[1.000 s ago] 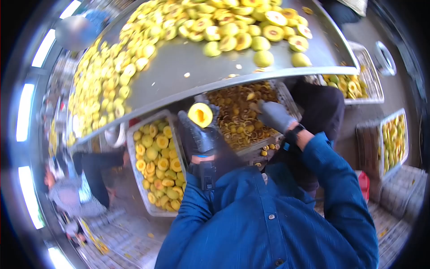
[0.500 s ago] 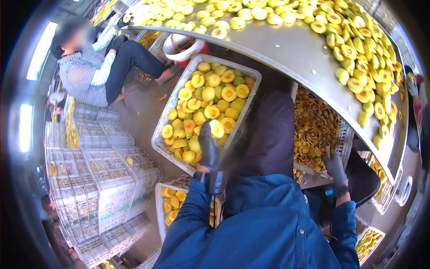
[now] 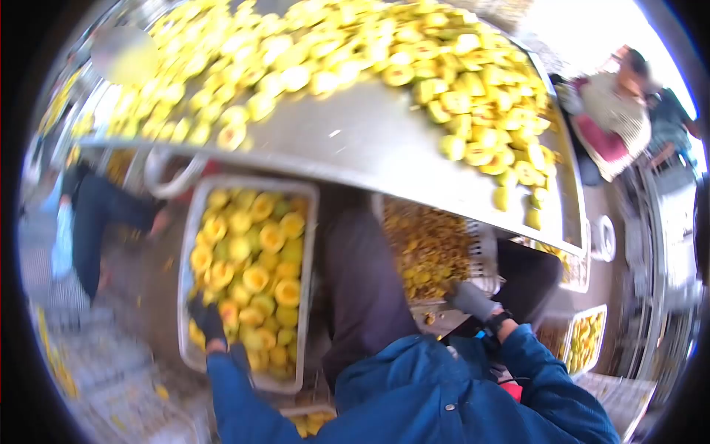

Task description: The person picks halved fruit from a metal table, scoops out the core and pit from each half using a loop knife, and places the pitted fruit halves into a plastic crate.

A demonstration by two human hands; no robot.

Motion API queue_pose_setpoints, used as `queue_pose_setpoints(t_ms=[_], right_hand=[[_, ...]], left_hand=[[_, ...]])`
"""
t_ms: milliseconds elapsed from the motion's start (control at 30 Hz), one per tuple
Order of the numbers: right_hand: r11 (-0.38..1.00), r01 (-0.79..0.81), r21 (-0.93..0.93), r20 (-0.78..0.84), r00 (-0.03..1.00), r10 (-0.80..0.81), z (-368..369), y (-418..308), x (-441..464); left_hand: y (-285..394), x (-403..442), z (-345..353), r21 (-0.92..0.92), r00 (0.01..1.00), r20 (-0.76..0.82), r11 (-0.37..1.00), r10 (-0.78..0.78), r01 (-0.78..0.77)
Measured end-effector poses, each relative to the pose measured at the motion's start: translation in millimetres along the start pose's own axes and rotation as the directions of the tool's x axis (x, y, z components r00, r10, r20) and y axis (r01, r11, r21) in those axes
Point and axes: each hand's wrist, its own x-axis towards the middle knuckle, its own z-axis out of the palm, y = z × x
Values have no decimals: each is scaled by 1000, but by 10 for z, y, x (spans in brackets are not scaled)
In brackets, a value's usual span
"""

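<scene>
My left hand (image 3: 208, 320), in a dark glove, is over the left edge of a white crate (image 3: 186, 259) filled with halved yellow peaches (image 3: 255, 277). Its fingers look stretched out and apart from the thumb, with no fruit visible in them, though motion blurs it. My right hand (image 3: 471, 300), in a grey glove, is by the near right corner of a second crate (image 3: 484, 255) holding brown pits and scraps (image 3: 429, 244). The right fingers are curled; anything inside them is hidden.
A metal table (image 3: 325, 137) heaped with peach halves (image 3: 473, 111) spans the front, its edge above my knees. A white bucket (image 3: 168, 172) stands behind the peach crate. Stacked crates (image 3: 126, 385) are at left. Co-workers sit at left and beyond the table's right end (image 3: 610, 111).
The view has swung right, blurring the picture. My left hand has gone from the middle of the peaches to the crate's left side, away from a bright half. My right hand stays by the pit crate.
</scene>
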Motion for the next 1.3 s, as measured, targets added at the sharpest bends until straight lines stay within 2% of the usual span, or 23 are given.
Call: queue_pose_setpoints(t_ms=[100,167,200,233,300,333,367,433,467,533,600,733,867,933,967,1000,1033,1067,1100,1133,1167,1233,1300], right_hand=[[996,-74,54,27,997,72,67,16,23],[980,-158,122,42,987,154,162,74,57],[989,-103,104,7,995,103,224,146,80],[979,-109,172,-11,994,112,204,135,42],[947,-114,299,-48,990,134,28,39,-75],[952,-78,297,-120,986,118,40,63,-110],[956,-40,291,-187,978,98,84,80,-147],[947,-3,320,-248,965,87,158,112,-172],[933,-6,361,-241,965,100,200,123,-182],[935,34,354,-276,959,69,167,125,-228],[920,2,392,-224,970,94,62,103,-278],[878,-26,477,-238,958,157,-80,102,-334],[862,-21,506,-251,953,170,-135,125,-355],[853,15,521,-284,946,157,-133,128,-376],[837,-3,547,-280,942,186,-131,117,-393],[823,-17,567,-278,937,210,-227,85,-421],[810,-28,586,-275,933,231,-317,71,-444],[765,23,644,-314,919,237,-368,69,-460],[713,76,697,-347,906,243,-404,60,-475],[658,128,742,-375,892,250,-447,46,-501],[689,179,702,-451,861,235,-542,1,-527],[742,266,615,-587,783,206,-799,-195,-591],[772,335,540,-667,729,150,-1025,-402,-681]], left_hand=[[144,70,35,115,998,-65,993,23,-16],[388,139,-270,98,995,86,994,-51,42],[334,213,-329,222,997,81,975,3,-21],[63,355,-279,365,986,66,916,152,-166],[478,666,-383,364,949,-52,890,312,-273],[971,772,-443,361,880,-183,863,438,-354],[1766,811,-605,113,866,-232,896,443,-428],[3159,764,-704,-166,844,-207,832,496,-529],[3715,771,-628,-204,810,-171,784,561,-586],[4672,725,-357,-210,621,-222,585,752,-784],[5474,686,-47,-253,479,-181,430,859,-867],[6541,711,731,-182,357,51,360,933,-915],[6943,779,1276,-76,377,252,407,891,-910],[6929,811,1297,-144,374,204,405,905,-903],[6876,827,1280,-179,379,180,409,908,-895],[6832,839,1181,-339,392,156,422,906,-841],[6811,750,1003,-636,504,242,528,829,-563],[6733,646,801,-817,564,368,546,739,-183],[6650,518,582,-852,562,512,470,650,232],[6550,400,417,-877,567,407,481,716,22],[6454,275,273,-863,545,307,470,780,-186],[6337,-51,-45,-892,554,276,424,785,-157],[6331,-447,-325,-907,611,421,292,671,305]])
